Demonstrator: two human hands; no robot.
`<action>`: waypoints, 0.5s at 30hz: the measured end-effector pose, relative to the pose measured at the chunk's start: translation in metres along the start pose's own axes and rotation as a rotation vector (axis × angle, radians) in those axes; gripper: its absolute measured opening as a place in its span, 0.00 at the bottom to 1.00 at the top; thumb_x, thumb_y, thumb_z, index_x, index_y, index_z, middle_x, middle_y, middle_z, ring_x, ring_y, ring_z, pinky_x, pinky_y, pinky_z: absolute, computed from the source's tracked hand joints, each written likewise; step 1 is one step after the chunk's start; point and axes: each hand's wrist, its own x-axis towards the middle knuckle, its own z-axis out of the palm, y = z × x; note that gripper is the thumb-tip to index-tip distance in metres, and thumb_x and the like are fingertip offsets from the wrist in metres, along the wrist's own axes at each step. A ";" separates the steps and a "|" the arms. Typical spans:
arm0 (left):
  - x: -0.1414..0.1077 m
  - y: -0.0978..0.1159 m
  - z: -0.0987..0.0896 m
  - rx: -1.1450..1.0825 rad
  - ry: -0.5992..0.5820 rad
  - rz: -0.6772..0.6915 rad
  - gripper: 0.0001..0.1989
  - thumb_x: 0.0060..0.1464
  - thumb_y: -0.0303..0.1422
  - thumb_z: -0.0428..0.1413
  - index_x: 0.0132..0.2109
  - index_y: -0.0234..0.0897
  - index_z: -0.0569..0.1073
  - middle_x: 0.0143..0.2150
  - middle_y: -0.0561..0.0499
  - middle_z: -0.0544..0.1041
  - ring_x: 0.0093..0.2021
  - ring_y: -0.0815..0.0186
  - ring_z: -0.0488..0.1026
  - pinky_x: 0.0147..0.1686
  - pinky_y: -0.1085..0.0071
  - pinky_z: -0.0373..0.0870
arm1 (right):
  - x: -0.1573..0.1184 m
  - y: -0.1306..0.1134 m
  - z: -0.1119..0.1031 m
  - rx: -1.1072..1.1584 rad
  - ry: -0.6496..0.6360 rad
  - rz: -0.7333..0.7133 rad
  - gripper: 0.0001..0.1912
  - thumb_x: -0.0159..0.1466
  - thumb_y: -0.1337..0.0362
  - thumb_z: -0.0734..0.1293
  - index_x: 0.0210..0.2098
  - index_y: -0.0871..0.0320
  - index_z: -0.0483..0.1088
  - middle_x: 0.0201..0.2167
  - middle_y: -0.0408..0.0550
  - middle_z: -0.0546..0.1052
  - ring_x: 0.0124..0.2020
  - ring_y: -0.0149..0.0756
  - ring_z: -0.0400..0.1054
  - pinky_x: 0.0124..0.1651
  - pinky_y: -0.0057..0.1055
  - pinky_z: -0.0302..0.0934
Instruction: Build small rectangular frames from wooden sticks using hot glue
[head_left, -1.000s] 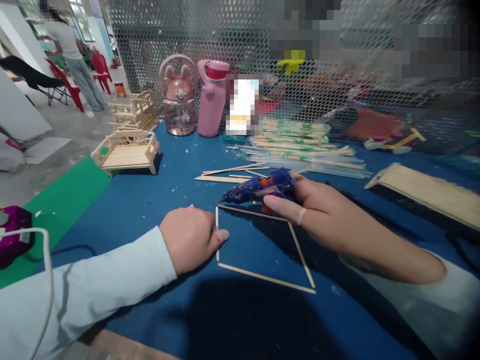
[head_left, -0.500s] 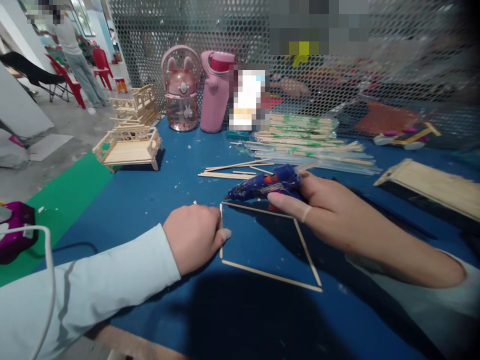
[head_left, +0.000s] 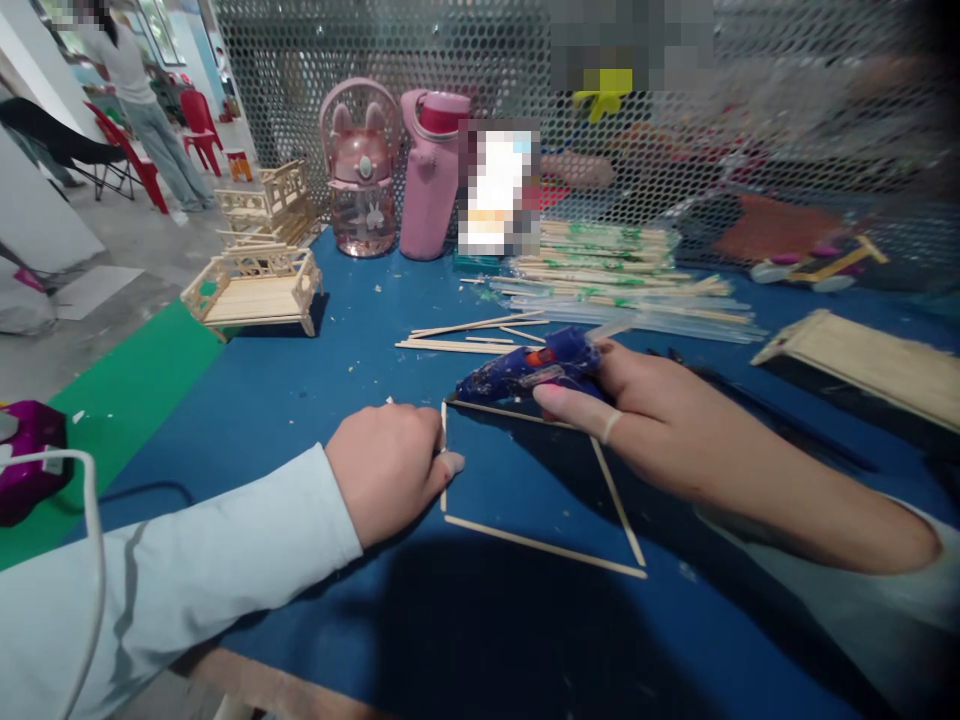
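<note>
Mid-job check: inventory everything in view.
Table: 1, blue, underneath
Mesh: 1, grey, behind table
Outline sticks: 4, beige, table centre
Glue gun: 1, blue, tip at outline's corner
Loose sticks: several, beige, beyond outline
Bagged sticks: many, beige, by mesh
Bottles: 2, pink, far edge
Blurred screen: 1, white, right of bottles
Wooden models: several, beige, far left
Panel: 1, beige, right
Wheeled toy: 1, yellow-purple, far right
Device: 1, purple, left edge
Foreground cable: 1, white, left
Chairs: 3, red/black, left background
Standing person: 1, white top, background
Left grip: 1, light-sleeved, at outline's left
Right grip: 1, light-sleeved, on glue gun
</note>
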 end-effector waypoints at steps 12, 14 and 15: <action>0.001 -0.001 -0.001 0.032 -0.013 0.011 0.16 0.56 0.41 0.47 0.34 0.34 0.72 0.31 0.45 0.77 0.33 0.58 0.74 0.32 0.65 0.68 | 0.000 0.003 0.003 -0.003 0.032 -0.022 0.18 0.60 0.50 0.58 0.40 0.55 0.68 0.33 0.50 0.75 0.33 0.47 0.68 0.34 0.37 0.60; 0.001 -0.001 -0.001 0.035 -0.012 0.013 0.16 0.56 0.41 0.47 0.34 0.34 0.72 0.31 0.45 0.77 0.32 0.58 0.74 0.33 0.65 0.68 | 0.000 0.002 0.002 -0.011 0.030 -0.032 0.18 0.60 0.51 0.58 0.40 0.56 0.68 0.35 0.50 0.75 0.34 0.46 0.68 0.36 0.37 0.60; 0.001 -0.001 -0.001 0.035 -0.012 0.013 0.16 0.56 0.41 0.47 0.34 0.34 0.72 0.31 0.45 0.77 0.32 0.58 0.74 0.33 0.65 0.68 | 0.000 0.002 0.002 -0.013 0.034 -0.037 0.18 0.60 0.51 0.57 0.40 0.56 0.68 0.36 0.51 0.75 0.34 0.46 0.68 0.36 0.37 0.60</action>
